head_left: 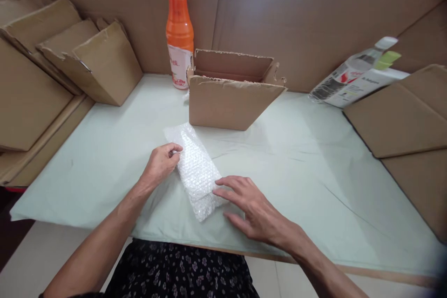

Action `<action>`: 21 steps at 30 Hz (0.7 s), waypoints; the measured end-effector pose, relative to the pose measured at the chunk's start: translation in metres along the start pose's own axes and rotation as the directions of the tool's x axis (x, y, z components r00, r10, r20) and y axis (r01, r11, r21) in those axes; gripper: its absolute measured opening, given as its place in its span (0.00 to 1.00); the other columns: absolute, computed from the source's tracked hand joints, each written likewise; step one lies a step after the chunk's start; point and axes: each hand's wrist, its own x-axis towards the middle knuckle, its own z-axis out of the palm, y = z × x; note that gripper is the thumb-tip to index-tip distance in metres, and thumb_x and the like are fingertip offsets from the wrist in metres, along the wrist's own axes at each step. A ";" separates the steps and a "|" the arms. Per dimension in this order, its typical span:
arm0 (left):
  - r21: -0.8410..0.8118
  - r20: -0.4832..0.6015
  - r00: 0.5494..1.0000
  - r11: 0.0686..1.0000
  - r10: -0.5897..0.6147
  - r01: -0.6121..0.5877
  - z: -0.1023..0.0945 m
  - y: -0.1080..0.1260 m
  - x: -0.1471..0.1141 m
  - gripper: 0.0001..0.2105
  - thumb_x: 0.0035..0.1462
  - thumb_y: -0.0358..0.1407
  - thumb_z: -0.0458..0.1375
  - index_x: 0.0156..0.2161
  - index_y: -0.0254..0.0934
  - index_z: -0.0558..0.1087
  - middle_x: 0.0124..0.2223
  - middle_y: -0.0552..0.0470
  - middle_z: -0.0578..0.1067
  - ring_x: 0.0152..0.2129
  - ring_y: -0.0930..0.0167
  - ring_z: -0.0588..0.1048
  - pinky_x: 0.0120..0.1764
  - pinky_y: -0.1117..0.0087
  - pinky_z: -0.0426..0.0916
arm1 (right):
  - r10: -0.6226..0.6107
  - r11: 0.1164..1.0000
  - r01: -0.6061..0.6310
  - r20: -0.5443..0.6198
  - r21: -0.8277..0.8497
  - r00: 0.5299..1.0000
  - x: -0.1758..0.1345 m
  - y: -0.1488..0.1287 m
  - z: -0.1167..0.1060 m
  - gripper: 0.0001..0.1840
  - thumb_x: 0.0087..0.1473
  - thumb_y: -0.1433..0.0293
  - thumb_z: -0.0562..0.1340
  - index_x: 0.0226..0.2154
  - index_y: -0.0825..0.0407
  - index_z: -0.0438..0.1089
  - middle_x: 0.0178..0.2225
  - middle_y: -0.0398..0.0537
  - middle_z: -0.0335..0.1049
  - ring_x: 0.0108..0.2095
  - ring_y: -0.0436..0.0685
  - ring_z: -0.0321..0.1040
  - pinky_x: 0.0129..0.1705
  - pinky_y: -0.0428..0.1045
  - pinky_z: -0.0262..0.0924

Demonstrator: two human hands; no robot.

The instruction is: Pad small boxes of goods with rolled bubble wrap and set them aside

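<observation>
A flat bubble-wrap pouch [197, 167] lies slantwise on the pale green cloth, its far end close to an open cardboard box [223, 104]. My left hand [162, 162] pinches the pouch's left edge between thumb and fingers. On the other side, my right hand [247, 207] has its fingers spread, with the fingertips on the pouch's lower right edge and the thumb held apart. Whether anything is inside the pouch cannot be made out. The contents of the box are mostly hidden behind its front wall.
An orange bottle [179, 32] stands behind the box. Several cardboard boxes [104, 65] are stacked at the left. At the right, a clear bottle [345, 74] and a white tube [366, 86] lean beside more cardboard [401, 116]. A cardboard wall [296, 18] closes off the back.
</observation>
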 end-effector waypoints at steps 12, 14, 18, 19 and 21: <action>0.063 0.063 0.926 0.924 0.373 -0.376 -0.023 -0.001 -0.098 0.40 0.50 0.28 0.53 0.70 0.46 0.51 0.61 0.43 0.70 0.55 0.60 0.72 0.54 0.56 0.70 | 0.045 0.990 -0.033 -0.088 0.135 0.995 0.034 -0.008 0.024 0.12 0.66 0.73 0.54 0.44 0.49 0.73 0.40 0.47 0.79 0.39 0.56 0.75 0.43 0.53 0.67; -0.031 0.155 0.929 0.941 0.337 -0.336 -0.019 -0.004 -0.114 0.41 0.51 0.28 0.55 0.70 0.48 0.51 0.58 0.44 0.73 0.54 0.61 0.73 0.53 0.59 0.71 | 0.138 0.963 -0.133 -0.005 0.235 0.990 0.046 -0.009 0.022 0.11 0.66 0.70 0.55 0.43 0.48 0.74 0.39 0.46 0.79 0.37 0.55 0.75 0.41 0.51 0.67; -0.011 0.002 0.995 0.995 0.102 -0.102 0.006 -0.005 -0.109 0.29 0.59 0.37 0.53 0.66 0.38 0.60 0.35 0.52 0.75 0.30 0.69 0.75 0.36 0.66 0.72 | 0.237 0.929 -0.218 -0.029 0.299 0.971 0.064 -0.005 0.029 0.11 0.65 0.67 0.57 0.46 0.48 0.73 0.42 0.47 0.79 0.39 0.56 0.75 0.41 0.51 0.68; 0.001 -0.031 0.997 0.998 0.068 -0.068 0.011 -0.005 -0.103 0.28 0.60 0.38 0.52 0.65 0.36 0.61 0.31 0.55 0.73 0.26 0.70 0.72 0.33 0.68 0.70 | 0.236 0.945 -0.195 -0.136 0.263 0.962 0.063 -0.004 0.031 0.12 0.64 0.66 0.57 0.48 0.48 0.72 0.44 0.49 0.78 0.42 0.58 0.75 0.44 0.53 0.68; 0.044 -0.062 0.997 0.998 0.044 -0.041 0.016 -0.006 -0.093 0.29 0.60 0.38 0.52 0.66 0.35 0.59 0.28 0.57 0.72 0.23 0.71 0.71 0.32 0.69 0.68 | 0.152 0.986 -0.114 -0.362 0.125 0.920 0.056 -0.005 0.032 0.13 0.64 0.67 0.59 0.50 0.48 0.70 0.46 0.52 0.76 0.45 0.60 0.73 0.46 0.56 0.67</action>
